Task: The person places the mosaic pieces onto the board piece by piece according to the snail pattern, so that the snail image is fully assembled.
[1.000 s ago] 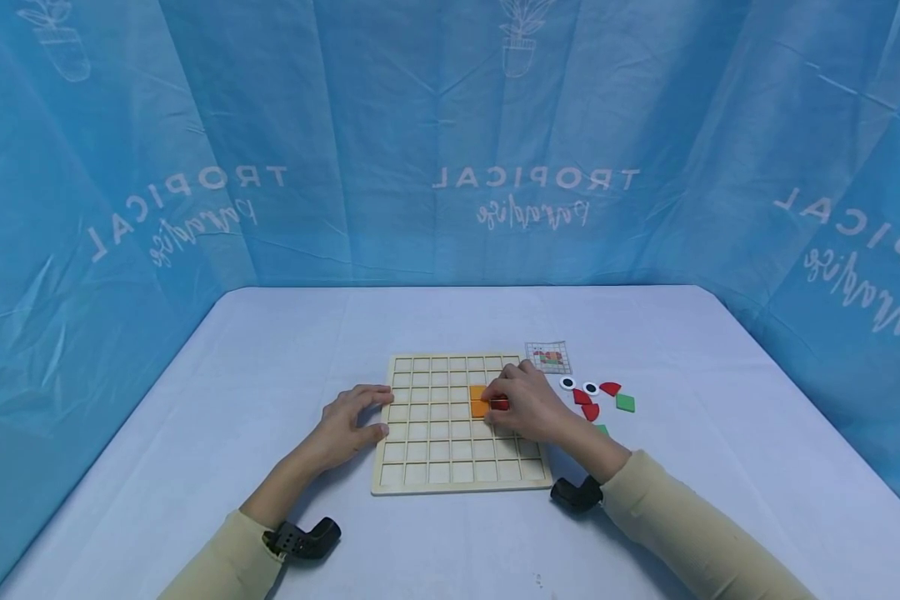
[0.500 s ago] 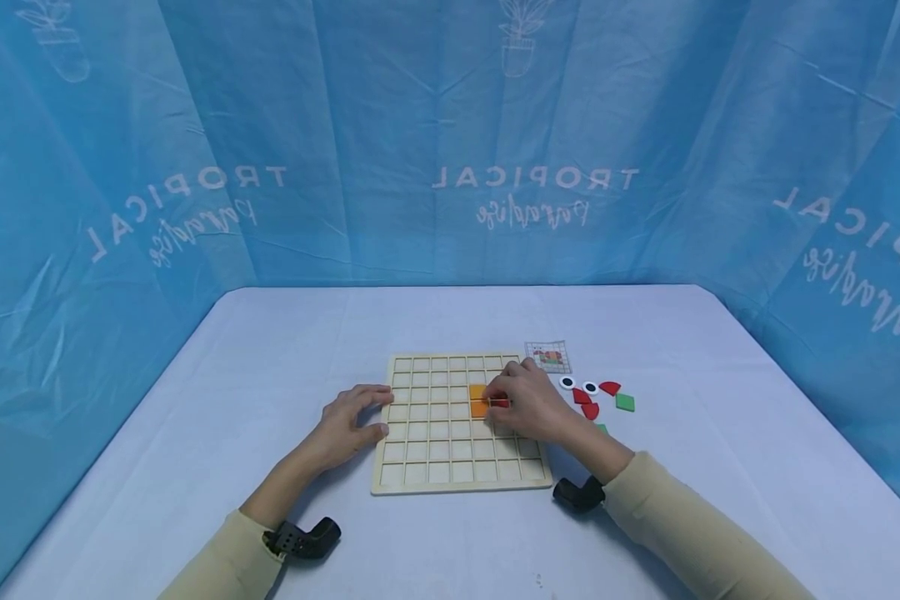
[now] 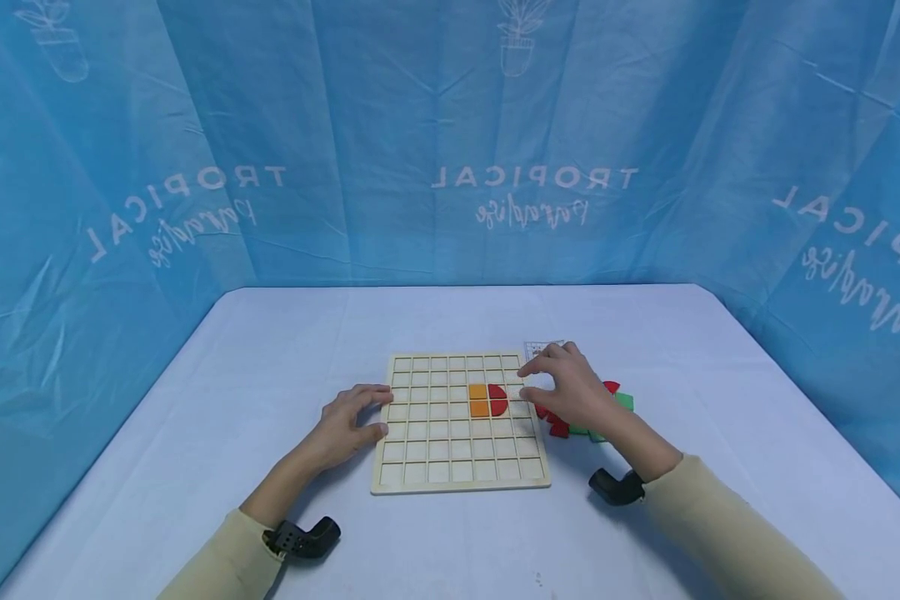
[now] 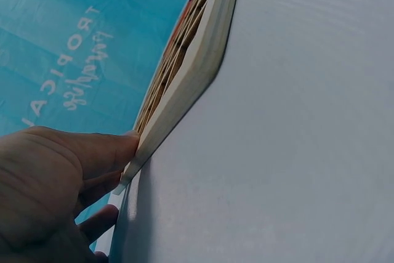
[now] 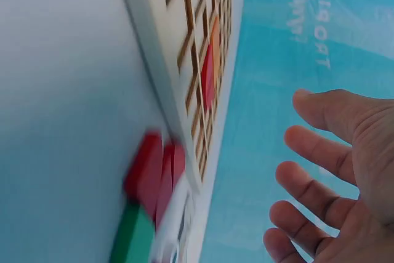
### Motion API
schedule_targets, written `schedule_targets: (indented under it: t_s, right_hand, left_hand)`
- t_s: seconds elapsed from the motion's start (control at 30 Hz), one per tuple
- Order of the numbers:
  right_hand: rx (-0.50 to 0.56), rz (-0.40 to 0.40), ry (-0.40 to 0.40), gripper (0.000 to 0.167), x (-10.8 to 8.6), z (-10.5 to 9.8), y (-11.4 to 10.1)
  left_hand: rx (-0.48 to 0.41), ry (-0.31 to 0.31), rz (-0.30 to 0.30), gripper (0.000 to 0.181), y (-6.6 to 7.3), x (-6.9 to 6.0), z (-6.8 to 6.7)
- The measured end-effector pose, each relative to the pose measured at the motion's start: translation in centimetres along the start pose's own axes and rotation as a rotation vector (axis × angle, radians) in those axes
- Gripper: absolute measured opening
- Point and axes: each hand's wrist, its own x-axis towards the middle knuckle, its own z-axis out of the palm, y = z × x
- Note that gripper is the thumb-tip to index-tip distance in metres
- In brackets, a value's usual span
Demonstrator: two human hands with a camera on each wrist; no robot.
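Shows orange squares (image 3: 478,392), red quarters (image 3: 498,407) set in board (image 3: 438,451); leaves red pieces (image 3: 559,428), green pieces (image 3: 625,402) unplaced. Has left hand (image 3: 347,423) spread against board, right hand (image 3: 572,387) spread, empty.

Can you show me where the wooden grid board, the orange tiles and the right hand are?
Wooden grid board (image 3: 439,431): head view, a bare cell.
Orange tiles (image 3: 479,408): head view, middle of the nearer tile.
Right hand (image 3: 572,390): head view, back of the hand.

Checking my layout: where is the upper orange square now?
In the head view, the upper orange square sits on the grid board right of centre, just above the lower orange square and left of the upper red piece.
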Motion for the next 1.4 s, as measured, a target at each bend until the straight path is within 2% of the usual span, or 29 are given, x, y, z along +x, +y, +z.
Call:
schedule_targets:
  t_s: [0.4,0.83,1.13,1.4]
  right_hand:
    - [0.014,0.148,0.005,0.033,-2.2,-2.3,4.6]
    - [-0.018,0.254,0.018,0.038,-3.7,-3.1,9.0]
    - [-0.045,0.340,-0.035,0.042,-3.8,-3.0,10.7]
    - [-0.070,0.348,-0.043,0.047,-3.6,-2.7,11.1]
  left_hand:
    - [-0.010,-0.009,-0.031,0.042,-0.1,0.0,0.0]
    - [-0.008,-0.012,-0.037,0.042,0.1,0.1,0.1]
    - [-0.018,-0.017,-0.033,0.043,0.0,0.1,0.1]
    - [-0.005,-0.014,-0.036,0.043,-0.1,0.1,0.1]
